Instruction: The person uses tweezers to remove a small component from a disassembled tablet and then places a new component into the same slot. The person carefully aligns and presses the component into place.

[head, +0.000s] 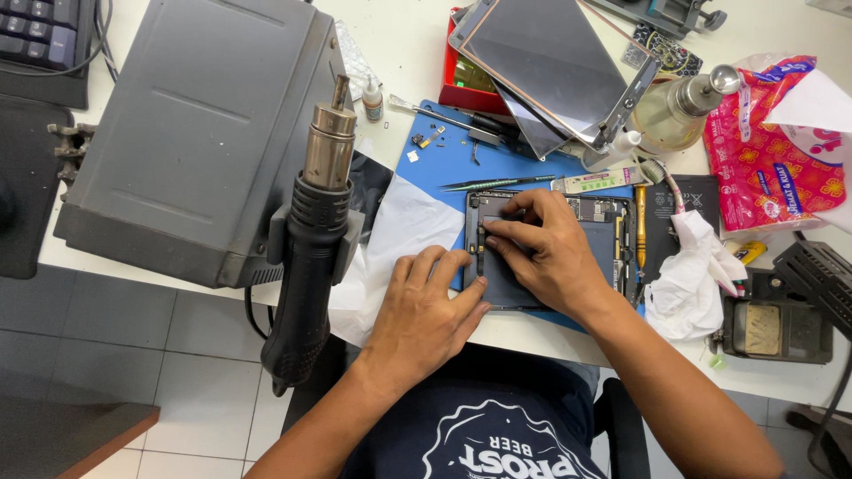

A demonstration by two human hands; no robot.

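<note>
Your right hand [546, 253] lies flat over the opened tablet [541, 253], fingers loosely spread and slightly curled, the fingertips [491, 229] pressing near the tablet's left edge; it grips nothing. Your left hand [426, 310] rests at the tablet's lower left corner, fingers half extended and close together, the index tip touching the left edge of the frame. It holds nothing either.

There is one opened tablet, and it lies on one blue mat [444, 155] close to the front edge of the worktop [399, 44], directly beneath your right palm and just right of your left knuckles. One pair of tweezers [497, 183] lies on the mat just behind the tablet. Two detached screen panels [550, 66] are stacked toward the back edge, behind your right hand. One hot-air gun [311, 239] hangs at the front edge, left of your left hand, beside one grey station box [195, 133]. One crumpled white tissue [692, 279] sits right of the tablet, near one small glue bottle [374, 98] further back left.
</note>
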